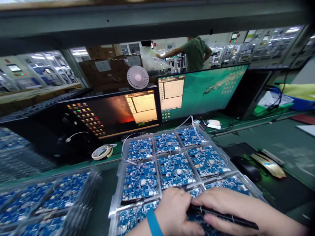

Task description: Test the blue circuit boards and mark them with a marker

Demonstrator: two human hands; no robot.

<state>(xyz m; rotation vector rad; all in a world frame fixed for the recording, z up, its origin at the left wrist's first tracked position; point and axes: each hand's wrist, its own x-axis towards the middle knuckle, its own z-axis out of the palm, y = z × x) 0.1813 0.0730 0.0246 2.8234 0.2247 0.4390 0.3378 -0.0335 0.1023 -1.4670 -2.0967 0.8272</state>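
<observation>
A clear plastic tray (113, 205) holds blue circuit boards in separate compartments, one board (175, 170) near its middle. My left hand (172, 213), with a blue wristband (154, 223), rests over the near boards, its fingertips hidden. My right hand (228, 206) grips a slim black pen-shaped tool (223, 216), whose tip meets the board beside my left fingers. A thin white cable (125, 147) runs along the tray's far corner. The boards under my hands are mostly hidden.
Another tray of blue boards (41, 203) lies to the left. Ahead stand two monitors (201, 91), a pink-white fan (137, 77) and a tape roll (102, 152). A black mouse (246, 168) and a gold device (268, 165) sit right. A co-worker (195, 54) stands beyond.
</observation>
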